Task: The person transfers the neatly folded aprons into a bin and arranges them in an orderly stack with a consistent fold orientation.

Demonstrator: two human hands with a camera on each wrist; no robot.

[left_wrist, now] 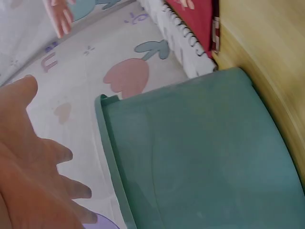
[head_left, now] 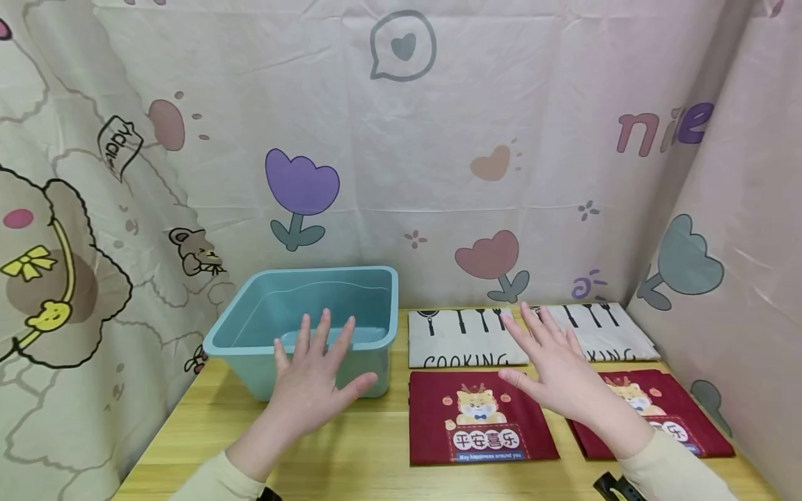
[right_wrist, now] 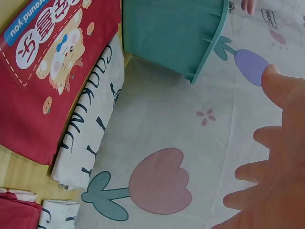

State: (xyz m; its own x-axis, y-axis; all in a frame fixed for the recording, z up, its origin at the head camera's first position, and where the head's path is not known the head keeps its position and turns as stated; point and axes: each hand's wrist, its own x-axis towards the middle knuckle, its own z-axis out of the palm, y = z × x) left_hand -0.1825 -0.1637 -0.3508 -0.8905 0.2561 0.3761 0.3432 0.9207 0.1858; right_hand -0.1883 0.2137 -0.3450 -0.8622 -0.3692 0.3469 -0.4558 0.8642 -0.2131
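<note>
My left hand (head_left: pixel 310 386) hovers in front of a teal plastic tub (head_left: pixel 301 350), fingers spread and holding nothing. Over the folded cloths, my right hand (head_left: pixel 557 365) is likewise spread with nothing in it. Below and beside it lie two folded dark red cloths, the left one (head_left: pixel 432 417) and the right one (head_left: pixel 704 435), each printed with a cartoon animal. Behind them are two folded white cloths with utensil prints and lettering, a left one (head_left: pixel 454 341) and a right one (head_left: pixel 626 341); the right hand partly covers the right pair. The left wrist view shows the tub's side (left_wrist: pixel 205 148) close by.
A pale printed curtain (head_left: pixel 401 139) hangs behind and at both sides of the wooden table (head_left: pixel 351 445). The tub stands at the back left, directly left of the cloths. A black strap (head_left: pixel 617 487) shows at the right wrist.
</note>
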